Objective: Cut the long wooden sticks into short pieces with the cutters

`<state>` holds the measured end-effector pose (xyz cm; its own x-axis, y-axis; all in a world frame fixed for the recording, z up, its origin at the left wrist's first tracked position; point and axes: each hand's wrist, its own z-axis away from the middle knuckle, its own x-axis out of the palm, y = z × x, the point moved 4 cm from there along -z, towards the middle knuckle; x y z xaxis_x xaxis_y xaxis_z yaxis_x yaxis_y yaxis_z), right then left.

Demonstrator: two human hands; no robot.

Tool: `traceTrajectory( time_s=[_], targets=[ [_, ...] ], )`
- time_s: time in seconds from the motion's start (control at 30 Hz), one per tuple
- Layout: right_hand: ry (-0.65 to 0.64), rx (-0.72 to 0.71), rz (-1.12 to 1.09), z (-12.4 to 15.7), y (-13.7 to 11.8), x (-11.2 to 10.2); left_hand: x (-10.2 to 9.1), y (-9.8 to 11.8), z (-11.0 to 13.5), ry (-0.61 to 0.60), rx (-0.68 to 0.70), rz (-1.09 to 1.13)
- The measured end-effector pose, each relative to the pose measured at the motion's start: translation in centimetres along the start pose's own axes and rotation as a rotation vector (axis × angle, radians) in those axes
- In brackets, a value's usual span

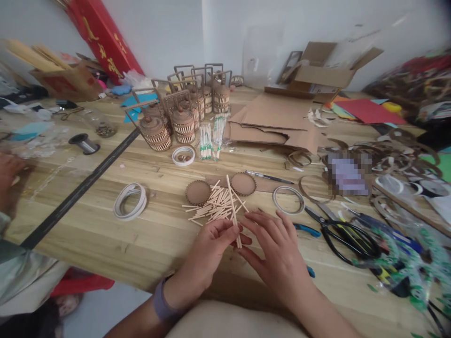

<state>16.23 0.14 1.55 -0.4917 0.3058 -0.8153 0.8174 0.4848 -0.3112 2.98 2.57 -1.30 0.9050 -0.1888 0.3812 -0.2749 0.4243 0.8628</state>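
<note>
My left hand (202,256) is closed on long thin wooden sticks (231,202), which point up and away from me between thumb and fingers. My right hand (278,256) is just to the right, fingers spread and bent toward the sticks' lower ends; I see nothing in its grasp. Beyond both hands lies a loose pile of short wooden sticks (214,209). Two round cardboard discs with dark notched edges touch or flank the pile: a smaller disc (198,193) on the left and another disc (244,183) at the upper right.
White tape rolls (130,202) and a pen (269,177) lie around the work spot. Black-handled scissors (348,239), pliers (306,229) and brown strips crowd the right. Lidded stick baskets (183,126) and flattened cardboard (271,112) stand behind. Another person's hand (10,173) shows at far left.
</note>
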Motion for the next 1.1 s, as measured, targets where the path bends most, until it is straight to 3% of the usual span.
traceTrajectory(
  time_s=[0.17, 0.3, 0.5, 0.67, 0.8, 0.97, 1.03, 1.1],
  targets=[
    [-0.017, 0.115, -0.100, 0.8, 0.6, 0.2, -0.7, 0.5, 0.2, 0.093, 0.077, -0.108],
    [-0.214, 0.349, -0.520, 0.4, 0.2, 1.2, -0.6, 0.6, 0.2, 0.097, 0.075, -0.116],
    [-0.293, 0.517, -0.777, -0.2, -0.8, 2.4, 0.1, -0.4, 0.2, 0.046, -0.008, 0.036],
    [-0.326, 0.686, -0.950, 1.0, -0.3, 3.8, 0.5, -0.9, 0.0, 0.103, -0.084, 0.199],
    [-0.322, 0.545, -0.741, 1.3, 0.2, 3.4, 0.5, -0.8, 0.0, 0.111, -0.123, 0.296],
    [-0.098, 0.141, -0.221, 1.1, 0.0, 1.6, 0.9, -1.0, 0.0, 0.053, -0.163, 0.365],
    [-0.113, 0.043, -0.112, 1.3, 0.0, 1.0, 1.0, -1.1, 0.1, 0.035, -0.172, 0.361],
    [-0.208, 0.014, -0.038, 1.9, 1.0, 0.4, 0.7, -1.1, 0.2, 0.038, -0.168, 0.343]
  ],
)
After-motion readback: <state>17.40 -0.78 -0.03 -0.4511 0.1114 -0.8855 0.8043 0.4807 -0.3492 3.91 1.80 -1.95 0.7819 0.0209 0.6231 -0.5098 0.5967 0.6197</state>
